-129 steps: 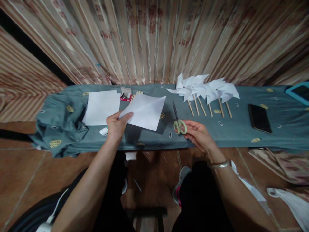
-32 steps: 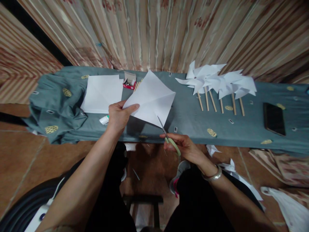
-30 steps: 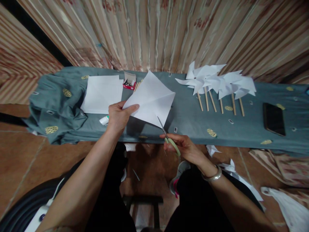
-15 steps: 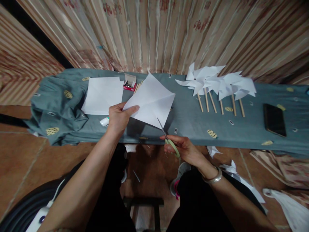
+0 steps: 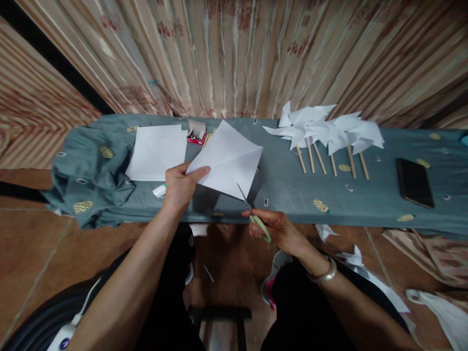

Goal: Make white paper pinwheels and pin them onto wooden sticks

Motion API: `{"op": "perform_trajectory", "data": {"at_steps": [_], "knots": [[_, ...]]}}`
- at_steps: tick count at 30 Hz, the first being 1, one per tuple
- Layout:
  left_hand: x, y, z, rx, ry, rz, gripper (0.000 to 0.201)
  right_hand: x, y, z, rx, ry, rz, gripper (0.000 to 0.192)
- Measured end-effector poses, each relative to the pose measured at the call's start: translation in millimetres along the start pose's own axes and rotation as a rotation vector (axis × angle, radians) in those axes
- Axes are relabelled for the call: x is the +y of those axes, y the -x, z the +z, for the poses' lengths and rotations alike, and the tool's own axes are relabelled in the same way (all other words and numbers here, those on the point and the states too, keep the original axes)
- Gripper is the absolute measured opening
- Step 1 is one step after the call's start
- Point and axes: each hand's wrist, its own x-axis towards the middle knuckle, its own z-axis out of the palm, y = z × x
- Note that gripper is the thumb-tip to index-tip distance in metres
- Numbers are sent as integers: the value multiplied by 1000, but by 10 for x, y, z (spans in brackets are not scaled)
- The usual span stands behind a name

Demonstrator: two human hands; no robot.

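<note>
Long low bench draped in a grey-blue cloth with yellow oval prints (image 5: 285,187), set against a striped beige and red curtain (image 5: 234,53). On the left part of the cloth, a flat stack of white square paper sheets (image 5: 156,152). On the right, a row of white paper pinwheels on wooden sticks (image 5: 323,136), blades overlapping, sticks pointing toward the near edge. Further right, a black phone (image 5: 415,183) lying flat, well apart from the pinwheels. Above the middle of the bench, a creased white square paper sheet (image 5: 228,158), lifted and tilted, one corner pinched between thumb and curled fingers of the left hand (image 5: 181,187). At the sheet's near corner, green-handled scissors (image 5: 253,214), blade tips touching the paper edge; whether parted or closed, impossible to tell. Right hand (image 5: 276,229) wrapped around the green loops, just off the bench's front edge. Behind the sheet, a small open red box (image 5: 195,134). Beside the left hand, a small white tube (image 5: 159,191).
</note>
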Motion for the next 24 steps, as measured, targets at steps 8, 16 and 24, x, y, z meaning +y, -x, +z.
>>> {"op": "perform_trajectory", "data": {"at_steps": [8, 16, 24], "knots": [[20, 6, 2, 4, 4, -26, 23, 40, -12, 5, 24, -50, 19, 43], [7, -6, 11, 17, 26, -16, 24, 14, -9, 30, 47, -71, 53, 43], [10, 28, 20, -10, 7, -24, 24, 38, -9, 3, 10, -48, 14, 44]]}}
